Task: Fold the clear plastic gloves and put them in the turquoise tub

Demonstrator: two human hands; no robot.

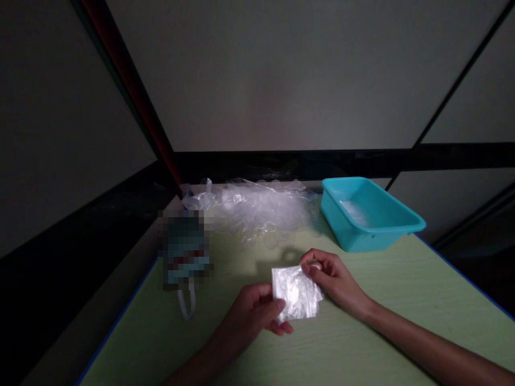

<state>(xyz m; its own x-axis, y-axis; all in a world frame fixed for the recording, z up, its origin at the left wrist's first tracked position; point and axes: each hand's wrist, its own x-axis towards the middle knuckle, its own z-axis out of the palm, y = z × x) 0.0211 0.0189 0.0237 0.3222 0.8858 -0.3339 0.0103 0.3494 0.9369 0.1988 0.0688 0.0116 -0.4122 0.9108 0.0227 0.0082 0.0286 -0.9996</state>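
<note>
A folded clear plastic glove or bag, its kind not plain, forms a shiny flat square packet (296,294) held just above the table. My left hand (259,308) pinches its lower left edge, thumb on top and fingers beneath. At the upper right corner, my right hand (328,273) grips it between thumb and forefinger. Behind the hands lies a loose heap of clear, crinkled plastic (265,206).
A turquoise plastic basin (382,238) stands at the back right, with something pale and flat inside. At the left lies a blurred-out item with a white loop (187,305). The green tabletop (354,343) meets a wall at the back.
</note>
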